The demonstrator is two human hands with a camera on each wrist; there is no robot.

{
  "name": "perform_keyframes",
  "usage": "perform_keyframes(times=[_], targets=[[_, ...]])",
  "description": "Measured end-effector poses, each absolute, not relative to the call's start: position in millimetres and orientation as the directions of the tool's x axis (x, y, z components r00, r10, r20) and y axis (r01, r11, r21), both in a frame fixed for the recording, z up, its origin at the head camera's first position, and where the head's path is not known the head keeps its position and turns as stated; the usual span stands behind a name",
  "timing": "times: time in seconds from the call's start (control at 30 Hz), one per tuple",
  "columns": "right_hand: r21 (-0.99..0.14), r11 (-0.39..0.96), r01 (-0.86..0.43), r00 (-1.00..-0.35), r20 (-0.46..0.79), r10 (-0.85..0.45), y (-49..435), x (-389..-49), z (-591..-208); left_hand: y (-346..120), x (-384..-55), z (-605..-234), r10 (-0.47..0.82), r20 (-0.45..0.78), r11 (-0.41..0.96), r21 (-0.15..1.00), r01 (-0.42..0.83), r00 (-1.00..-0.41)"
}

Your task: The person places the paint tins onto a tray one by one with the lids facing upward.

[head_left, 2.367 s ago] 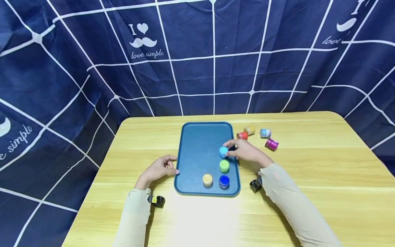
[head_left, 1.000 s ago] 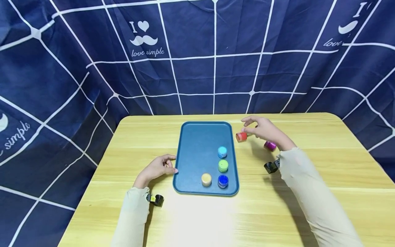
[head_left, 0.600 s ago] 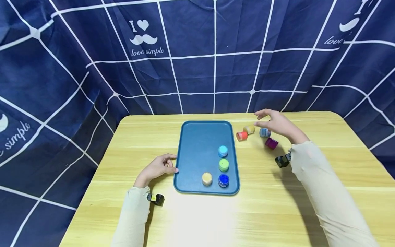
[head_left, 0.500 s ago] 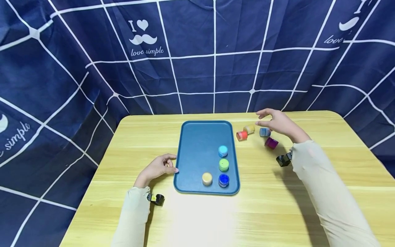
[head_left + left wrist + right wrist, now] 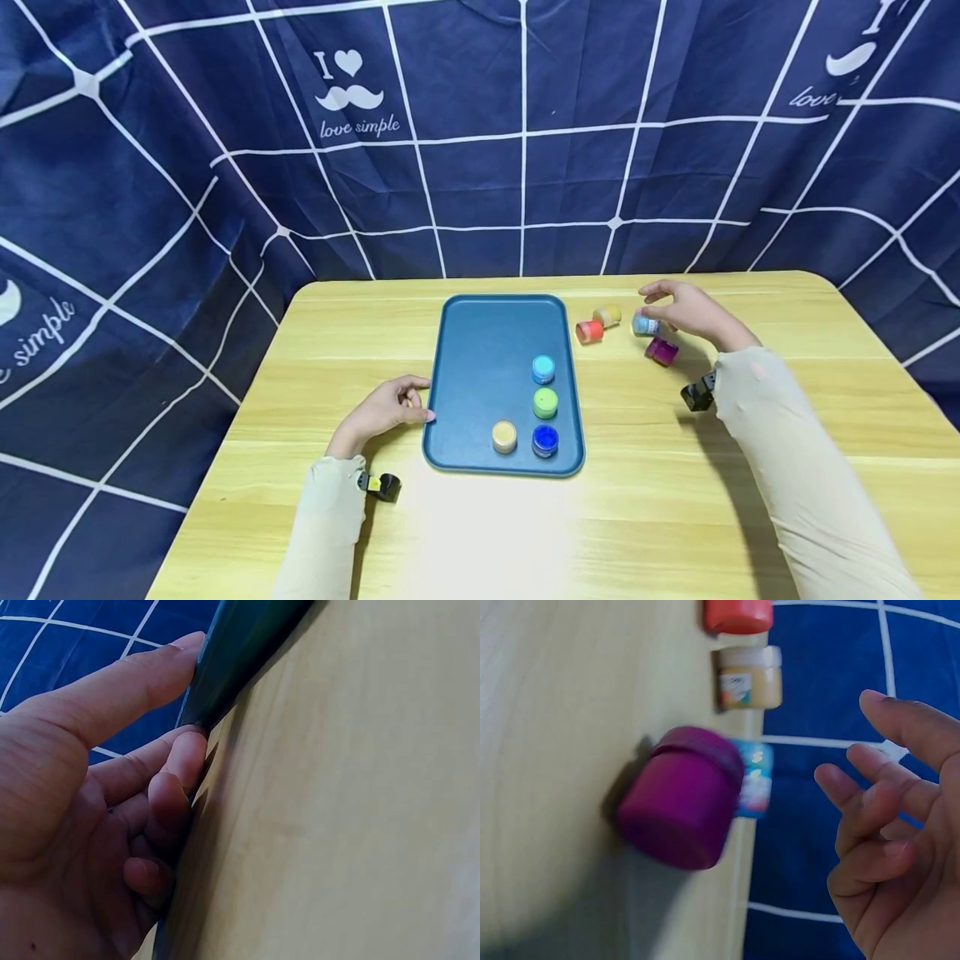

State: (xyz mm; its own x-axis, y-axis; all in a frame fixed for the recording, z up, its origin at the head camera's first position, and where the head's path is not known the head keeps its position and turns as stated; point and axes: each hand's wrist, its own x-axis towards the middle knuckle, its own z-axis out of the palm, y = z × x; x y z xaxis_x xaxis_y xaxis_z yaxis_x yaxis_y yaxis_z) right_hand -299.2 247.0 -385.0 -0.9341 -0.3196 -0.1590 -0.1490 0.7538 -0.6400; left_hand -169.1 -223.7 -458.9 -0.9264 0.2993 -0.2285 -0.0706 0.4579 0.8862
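One rectangular blue tray (image 5: 487, 358) pinched by left hand (image 5: 384, 412); right hand (image 5: 693, 312), fingers parted, held near labelled light-blue jar (image 5: 643, 326); navy curtain (image 5: 465, 183) lettered "love simple".

Left arm (image 5: 321, 529): the pale-sleeved forearm enters at the lower edge of the head view and runs forward. Left hand (image 5: 384, 414): angled inward at the wrist (image 5: 346, 442); thumb and index finger extended with a gap between them, remaining fingers bent toward the palm. Right arm (image 5: 810, 475): sleeved alike, runs diagonally forward and inward, reaching farther ahead than the left. Right hand (image 5: 693, 312): raised, angled inward; thumb separated from the fingertips, lower two fingers visibly bent.
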Motion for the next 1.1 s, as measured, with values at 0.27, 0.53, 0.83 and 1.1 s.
perform_keyframes(times=[0.27, 0.53, 0.83, 1.1], targets=[[-0.618, 0.775, -0.136, -0.935, -0.179, -0.306, 261, -302, -402, -223, -170, -459, 0.29, -0.242, 0.476, 0.876, -0.08, -0.926], [-0.599, 0.793, -0.113, -0.926, -0.227, -0.303, 268, -305, -408, -223, -170, -459, 0.292, -0.239, 0.471, 0.879, -0.078, -0.926], [-0.595, 0.795, -0.119, -0.917, -0.241, -0.318, 265, -306, -413, -223, -170, -461, 0.294, -0.236, 0.449, 0.89, -0.085, -0.926], [-0.59, 0.797, -0.127, -0.911, -0.25, -0.329, 263, -310, -418, -223, -170, -461, 0.29, -0.24, 0.456, 0.886, -0.086, -0.926]])
